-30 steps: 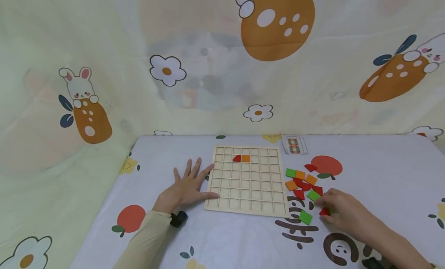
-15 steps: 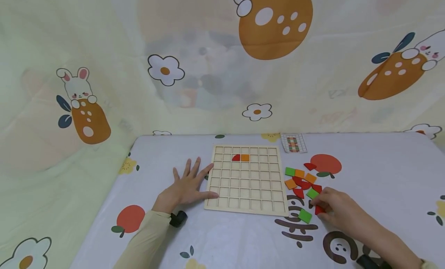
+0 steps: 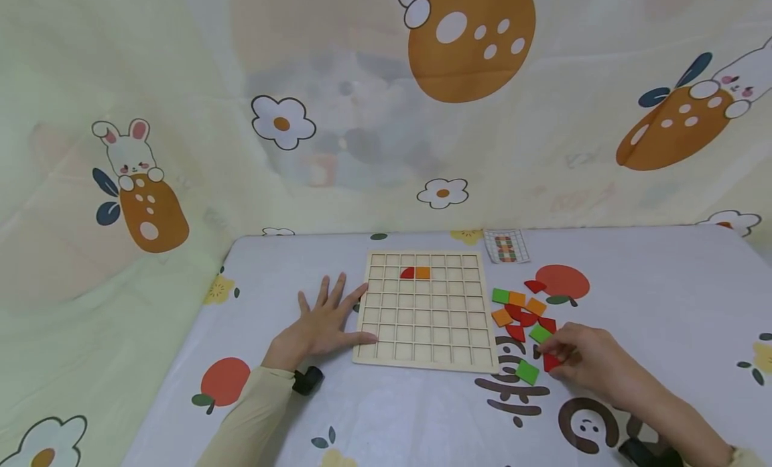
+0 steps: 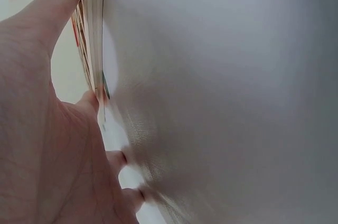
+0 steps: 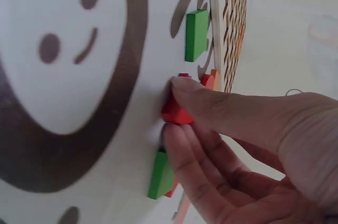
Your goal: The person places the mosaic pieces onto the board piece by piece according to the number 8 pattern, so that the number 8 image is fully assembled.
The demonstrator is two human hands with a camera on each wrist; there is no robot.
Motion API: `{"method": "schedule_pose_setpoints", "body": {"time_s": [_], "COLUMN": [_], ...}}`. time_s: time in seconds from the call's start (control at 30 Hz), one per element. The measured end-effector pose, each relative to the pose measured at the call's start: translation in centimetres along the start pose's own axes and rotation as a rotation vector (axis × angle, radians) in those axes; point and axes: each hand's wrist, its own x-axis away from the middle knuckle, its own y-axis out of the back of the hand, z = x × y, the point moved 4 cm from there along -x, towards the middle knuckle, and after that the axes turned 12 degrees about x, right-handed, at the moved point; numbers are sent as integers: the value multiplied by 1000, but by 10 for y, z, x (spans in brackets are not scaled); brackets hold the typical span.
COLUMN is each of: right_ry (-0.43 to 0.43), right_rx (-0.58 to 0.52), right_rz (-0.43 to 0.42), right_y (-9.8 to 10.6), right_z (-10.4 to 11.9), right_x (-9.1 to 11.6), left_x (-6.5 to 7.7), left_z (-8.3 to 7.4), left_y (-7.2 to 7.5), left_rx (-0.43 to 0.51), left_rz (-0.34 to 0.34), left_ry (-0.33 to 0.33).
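Observation:
A wooden grid board (image 3: 429, 333) lies on the table, with a red quarter-circle tile (image 3: 407, 273) and an orange square tile (image 3: 423, 273) side by side in its upper cells. Along the board's left edge rests my left hand (image 3: 322, 326), fingers spread, its thumb on the lower left frame and its index fingertip at the upper left side. My right hand (image 3: 582, 356) pinches a red tile (image 5: 177, 110) with a curved edge between thumb and fingers, low over the table. A green tile (image 5: 161, 175) beside those fingers is hidden in the head view.
Loose tiles lie right of the board, among them a green square (image 3: 527, 372), an orange square (image 3: 502, 317) and a red piece (image 3: 534, 286). A small printed pattern card (image 3: 506, 246) sits behind them. A patterned cloth curtain (image 3: 362, 118) hangs beyond the table.
My right hand has shifted slightly left, bringing the red tile closer to the loose green square. The left hand stays in place at the board. The head view has moved slightly.

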Motion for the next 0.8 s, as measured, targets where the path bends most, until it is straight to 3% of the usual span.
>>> {"method": "schedule_pose_setpoints", "body": {"time_s": [0.23,0.47,0.8], "right_ry": [5,4,141], "right_rx": [-35,-59,-43], "right_rz": [-82,-87,-212], "right_y": [-2,0,28], "right_z": [-1,0,22], "right_x": [7,7,-16], "left_x": [1,-1,1], "left_z": [0,3,2], "left_y": [1,1,-1], "left_rx": [7,14,43], "left_rz": [2,5,1], "left_ry": [0,3,-6]}}
